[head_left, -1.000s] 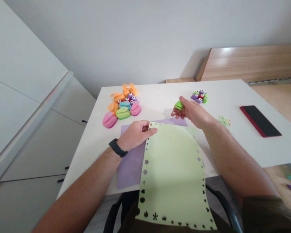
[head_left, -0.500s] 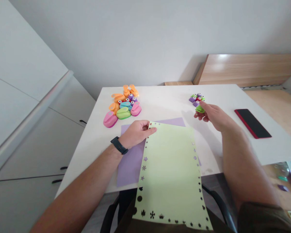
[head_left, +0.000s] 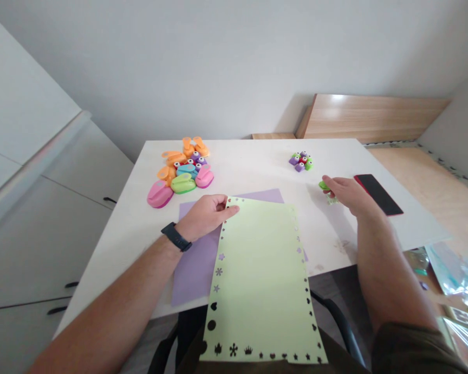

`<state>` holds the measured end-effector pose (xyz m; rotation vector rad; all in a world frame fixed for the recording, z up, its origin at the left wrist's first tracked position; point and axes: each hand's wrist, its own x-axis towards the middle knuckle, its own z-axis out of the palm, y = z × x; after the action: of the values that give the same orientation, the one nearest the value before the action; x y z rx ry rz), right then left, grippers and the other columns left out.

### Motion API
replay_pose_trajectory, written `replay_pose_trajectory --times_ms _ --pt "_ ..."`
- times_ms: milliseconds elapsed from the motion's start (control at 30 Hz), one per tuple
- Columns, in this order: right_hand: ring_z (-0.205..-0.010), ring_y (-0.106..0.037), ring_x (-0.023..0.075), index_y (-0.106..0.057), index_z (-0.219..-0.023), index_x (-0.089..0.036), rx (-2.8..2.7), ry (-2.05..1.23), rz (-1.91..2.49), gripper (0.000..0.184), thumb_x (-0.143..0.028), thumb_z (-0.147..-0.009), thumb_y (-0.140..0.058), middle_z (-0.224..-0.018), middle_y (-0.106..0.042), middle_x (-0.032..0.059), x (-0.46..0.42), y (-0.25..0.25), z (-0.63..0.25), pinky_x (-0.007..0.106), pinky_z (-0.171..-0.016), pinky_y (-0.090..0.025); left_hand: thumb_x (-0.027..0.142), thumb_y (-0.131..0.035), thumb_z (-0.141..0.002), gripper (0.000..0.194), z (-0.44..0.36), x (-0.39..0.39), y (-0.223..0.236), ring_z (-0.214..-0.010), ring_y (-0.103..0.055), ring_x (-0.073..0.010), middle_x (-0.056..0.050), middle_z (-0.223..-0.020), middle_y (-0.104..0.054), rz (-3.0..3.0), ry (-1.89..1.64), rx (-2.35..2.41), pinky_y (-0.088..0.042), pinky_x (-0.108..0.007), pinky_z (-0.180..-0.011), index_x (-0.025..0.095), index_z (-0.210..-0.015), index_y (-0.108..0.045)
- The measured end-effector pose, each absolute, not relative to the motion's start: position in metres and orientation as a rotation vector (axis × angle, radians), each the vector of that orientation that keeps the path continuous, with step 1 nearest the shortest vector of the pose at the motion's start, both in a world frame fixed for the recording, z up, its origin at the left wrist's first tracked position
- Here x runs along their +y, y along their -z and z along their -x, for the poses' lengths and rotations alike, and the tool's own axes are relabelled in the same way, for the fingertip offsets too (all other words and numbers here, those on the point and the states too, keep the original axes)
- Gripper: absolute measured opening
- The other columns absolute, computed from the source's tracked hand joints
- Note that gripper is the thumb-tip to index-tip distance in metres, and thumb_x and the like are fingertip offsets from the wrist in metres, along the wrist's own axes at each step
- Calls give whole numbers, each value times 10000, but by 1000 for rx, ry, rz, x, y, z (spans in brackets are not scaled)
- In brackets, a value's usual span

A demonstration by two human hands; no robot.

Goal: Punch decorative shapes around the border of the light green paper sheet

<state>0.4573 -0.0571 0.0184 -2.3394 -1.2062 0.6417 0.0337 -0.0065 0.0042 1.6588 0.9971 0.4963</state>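
My left hand (head_left: pixel 208 215) pinches the top left corner of a pale green sheet of paper (head_left: pixel 263 275) between thumb and fingers. Shaped holes, such as stars, flowers, hearts and a crown, run along the sheet's edges. Beneath it, a purple sheet (head_left: pixel 195 272) lies on the table. My right hand (head_left: pixel 349 193) is closed on a small green craft punch (head_left: pixel 323 185), held off to the right of the paper. Pale green paper bits (head_left: pixel 331 199) show just under those fingers. Beyond this hand sits a cluster of small purple, green and red punches (head_left: pixel 301 162).
Larger orange, pink, green and blue craft punches (head_left: pixel 183 183) are grouped at the back left of the white table (head_left: pixel 242 161). A black phone-like slab with a red edge (head_left: pixel 378 195) lies at the right. White cabinets (head_left: pixel 31 228) flank the left side.
My right hand has drawn the green punch away from the small cluster, rightward and nearer. My left hand keeps its hold on the sheet. The whole view has shifted a little.
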Motion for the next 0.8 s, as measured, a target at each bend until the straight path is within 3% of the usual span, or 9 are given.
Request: replay_pose_trajectory --times_ms 167,300,500,800 --pt "-779 -680 250 -784 -1115 -243 -1292 -526 2372 675 -794 -867 -483 -996 -767 97 -45 -17 -458 305 -578 -468 490 -688 -861 331 -34 -7 -7 -600 -544 -119 21 -706 -645 -1685 -500 1000 -373 -232 -547 165 -815 -642" --pt "-764 -693 249 -798 -1106 -187 -1473 -377 2415 639 -693 -936 -446 -966 -772 128 -26 -15 -461 329 -656 -481 488 -692 -860 325 -34 -6 -5 -613 -574 -124 15 -734 -676 -1653 -500 984 -391 -230 -553 165 -853 -659" --pt "-990 -700 315 -806 -1040 -141 -1700 -192 2473 576 -554 -993 -408 -1056 -768 197 8 -7 -459 354 -790 -457 488 -696 -860 324 -34 -6 -2 -639 -599 -132 6 -759 -695 -1622 -493 971 -407 -227 -563 166 -875 -669" --pt "-924 -698 307 -790 -944 -133 -1523 -152 2408 625 -602 -993 -379 -964 -765 212 19 2 -457 355 -748 -459 466 -690 -866 303 -34 -6 -4 -605 -565 -123 13 -729 -673 -1651 -497 982 -378 -233 -547 165 -849 -655"
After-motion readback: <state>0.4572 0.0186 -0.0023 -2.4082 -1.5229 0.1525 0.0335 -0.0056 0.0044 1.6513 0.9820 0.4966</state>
